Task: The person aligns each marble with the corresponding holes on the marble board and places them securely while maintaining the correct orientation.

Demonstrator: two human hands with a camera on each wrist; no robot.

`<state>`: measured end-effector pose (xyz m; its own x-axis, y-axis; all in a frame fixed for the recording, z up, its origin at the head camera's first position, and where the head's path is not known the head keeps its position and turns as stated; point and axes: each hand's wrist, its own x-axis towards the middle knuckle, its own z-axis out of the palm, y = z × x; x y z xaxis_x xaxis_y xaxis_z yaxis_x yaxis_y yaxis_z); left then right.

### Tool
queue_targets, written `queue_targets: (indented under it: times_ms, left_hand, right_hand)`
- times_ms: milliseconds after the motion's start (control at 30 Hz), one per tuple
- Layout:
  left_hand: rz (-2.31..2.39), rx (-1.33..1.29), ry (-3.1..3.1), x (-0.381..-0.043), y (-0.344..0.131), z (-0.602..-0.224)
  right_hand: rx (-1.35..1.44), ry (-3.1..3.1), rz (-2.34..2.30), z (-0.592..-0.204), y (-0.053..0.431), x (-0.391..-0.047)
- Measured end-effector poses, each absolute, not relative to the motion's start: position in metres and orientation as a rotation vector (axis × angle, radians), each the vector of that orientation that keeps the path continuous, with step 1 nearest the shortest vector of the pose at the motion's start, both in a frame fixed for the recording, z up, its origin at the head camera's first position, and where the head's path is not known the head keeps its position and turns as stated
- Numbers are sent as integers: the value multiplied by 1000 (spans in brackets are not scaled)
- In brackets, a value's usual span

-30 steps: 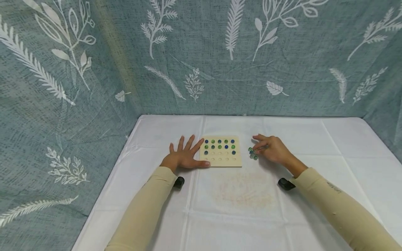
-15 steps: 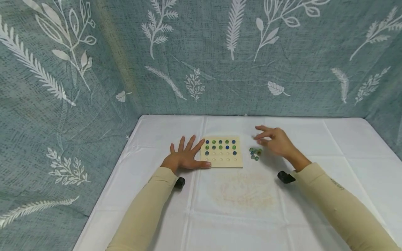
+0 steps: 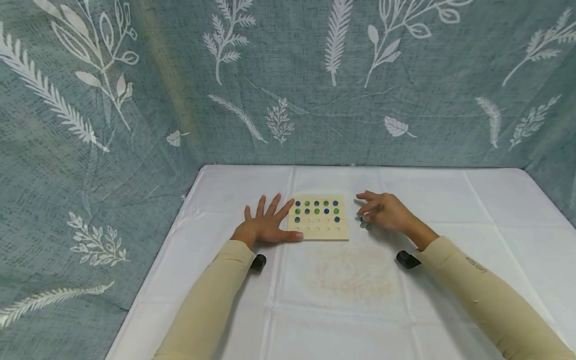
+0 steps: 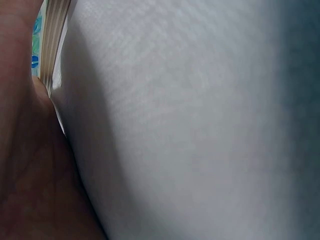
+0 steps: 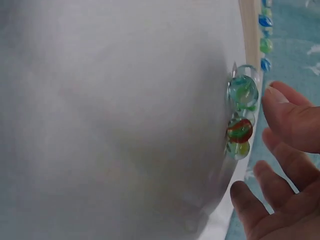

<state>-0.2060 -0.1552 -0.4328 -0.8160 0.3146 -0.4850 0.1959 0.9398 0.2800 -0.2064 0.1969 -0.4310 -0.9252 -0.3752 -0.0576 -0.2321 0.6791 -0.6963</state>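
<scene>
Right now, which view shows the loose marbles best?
Right wrist: the loose marbles appear large, their swirls visible. In the head view, the right hand partly covers them; the left wrist view shows none.

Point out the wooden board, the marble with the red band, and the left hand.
Wooden board (image 3: 322,235), head view: bare strip along its near edge.
Red-banded marble (image 5: 240,130), right wrist view: middle of its visible side.
Left hand (image 3: 267,228), head view: back of the hand.

Right of the wooden marble board (image 3: 320,236), the right hand (image 3: 390,214) partly hides the loose glass marbles (image 5: 240,130); contact cannot be told. The left hand (image 3: 269,228) covers the board's near-left corner. Nearer than the board, the head view's lower edge cuts both sleeves (image 3: 207,300).
</scene>
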Motion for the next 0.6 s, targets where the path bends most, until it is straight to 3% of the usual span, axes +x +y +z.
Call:
queue_targets:
  times_ms: [600]
  left_hand:
    - [308,346,2555,-210,-156,-441]
  right_hand:
    - [-502,2706,-896,-432,192,-211]
